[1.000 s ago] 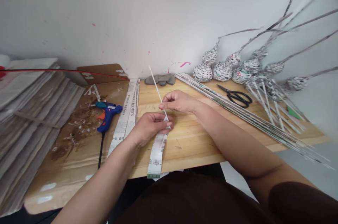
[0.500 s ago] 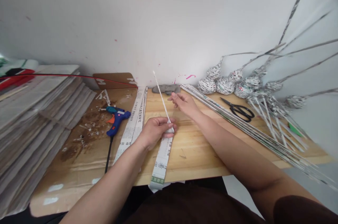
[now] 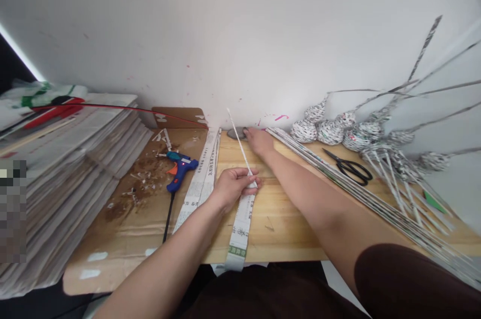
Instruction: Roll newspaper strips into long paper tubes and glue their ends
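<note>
My left hand (image 3: 237, 186) is closed in a pinch on a newspaper strip (image 3: 242, 224). The strip's upper part is a thin, tight paper tube (image 3: 239, 139) slanting up and to the left. Its lower part is flat and hangs over the table's front edge, with a green printed band near the end. At the back by the wall, my right hand (image 3: 260, 142) has its curled fingers on the right end of a grey cloth (image 3: 235, 132). The fingertips partly cover that end of the cloth.
Flat newspaper strips (image 3: 201, 174) lie left of my hands, beside a blue glue gun (image 3: 180, 171) on stained cardboard (image 3: 128, 229). A newspaper stack (image 3: 86, 169) stands far left. To the right are long paper tubes (image 3: 323, 171), black scissors (image 3: 351, 169) and several woven paper gourds (image 3: 330, 131).
My right hand has moved away from the paper tube, back toward the wall, onto the grey cloth. My left hand keeps its pinch on the strip. The view has shifted slightly left.
</note>
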Motion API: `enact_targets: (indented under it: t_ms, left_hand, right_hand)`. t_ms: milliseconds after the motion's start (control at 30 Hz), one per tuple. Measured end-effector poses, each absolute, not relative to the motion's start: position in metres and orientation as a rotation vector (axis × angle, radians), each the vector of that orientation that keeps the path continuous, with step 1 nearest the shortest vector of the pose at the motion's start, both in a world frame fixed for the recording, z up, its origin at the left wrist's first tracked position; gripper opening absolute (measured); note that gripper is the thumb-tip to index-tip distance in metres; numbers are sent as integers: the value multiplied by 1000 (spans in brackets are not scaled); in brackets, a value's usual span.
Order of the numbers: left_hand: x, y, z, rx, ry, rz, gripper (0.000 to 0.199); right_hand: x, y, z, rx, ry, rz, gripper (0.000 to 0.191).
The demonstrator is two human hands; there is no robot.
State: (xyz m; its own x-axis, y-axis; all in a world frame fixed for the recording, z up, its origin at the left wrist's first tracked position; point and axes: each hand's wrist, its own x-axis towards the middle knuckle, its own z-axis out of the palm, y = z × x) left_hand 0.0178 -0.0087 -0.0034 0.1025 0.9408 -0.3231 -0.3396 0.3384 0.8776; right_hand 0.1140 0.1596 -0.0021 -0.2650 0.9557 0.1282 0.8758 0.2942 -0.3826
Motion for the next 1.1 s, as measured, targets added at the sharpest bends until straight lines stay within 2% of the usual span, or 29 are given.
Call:
enact_targets:
  t_ms: [167,267,333,433,500,800,1000,1100]
  left_hand:
    - [16,-8,-6,734,1078,1052,22]
    - [15,-9,-5,749,1090,1039,23]
    - [15,-10,-4,775,1083,1026,23]
    - [16,-11,-4,837,1064,1000,22]
    - [16,-12,-4,886,1061,978,22]
    - [18,-15,-6,941,1107,905,28]
    - [19,-16,-5,913,1122,895,31]
    - [18,-17,-4,937,1102,888,31]
  right_hand:
    - [113,163,12,-1635,-2187,526,71]
    - [123,143,20,-1532,-2133,681,63]
    - [135,119,22,-1312,-2007,1005,55]
    - [154,86,20,-1022,-1953,1673,51]
    - [162,73,17,-905,-1895,1869,47]
    - [164,66,10,-947,-1735,1795,41]
    - [162,59,13,-1059,-1711,1562,37]
    - [165,61,16,-981,-1743,1648,37]
